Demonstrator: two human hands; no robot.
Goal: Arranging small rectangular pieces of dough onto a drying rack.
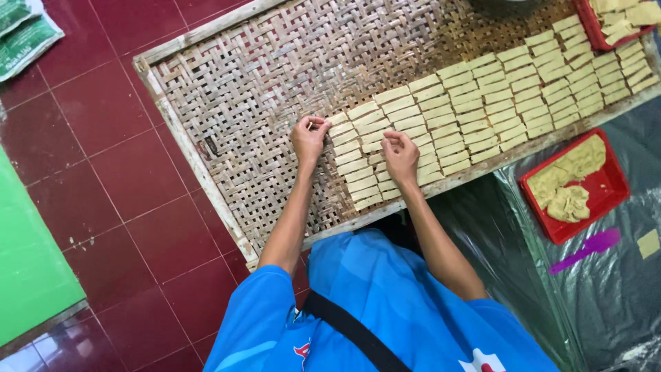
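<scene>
The left hand rested on the woven bamboo tray, its grip pinched on the far-left pale dough strip. The right hand lay just beside it on the rows of strips, fingers curled; what they grasped I cannot tell. A red tray with dough lumps stood at the right, on dark plastic sheet.

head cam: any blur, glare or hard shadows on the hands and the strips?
Head view: soft even light; left hand, right hand and pale strips fairly sharp, no hard shadows; mild sheen on the dark plastic sheet; woven tray looks skewed by the camera tilt.
</scene>
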